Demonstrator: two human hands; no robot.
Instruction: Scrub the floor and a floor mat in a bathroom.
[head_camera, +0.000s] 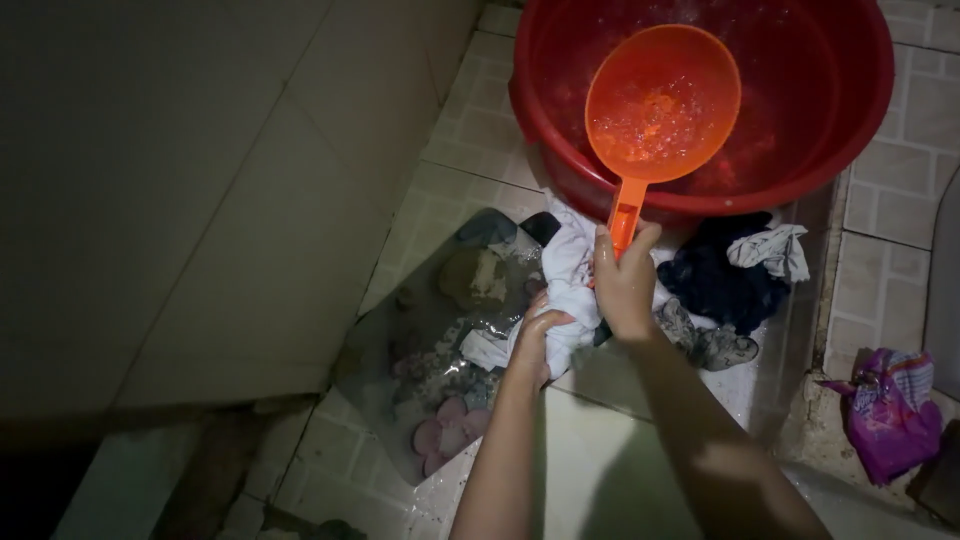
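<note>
My right hand (625, 285) grips the handle of an orange plastic dipper (662, 100), whose bowl holds water and hangs over a big red basin (860, 110). My left hand (535, 335) is closed on a white cloth (570, 270) lying on the wet tiled floor just below the basin. Dark blue clothes (715, 285) and a grey-white piece (770, 250) lie to the right of the white cloth.
A clear plastic sheet (440, 350) with a patterned cloth and a pink flower-shaped thing (445, 440) lies at the left. A purple plastic packet (890, 415) sits at the right on a ledge. A tiled wall (200, 200) fills the left side.
</note>
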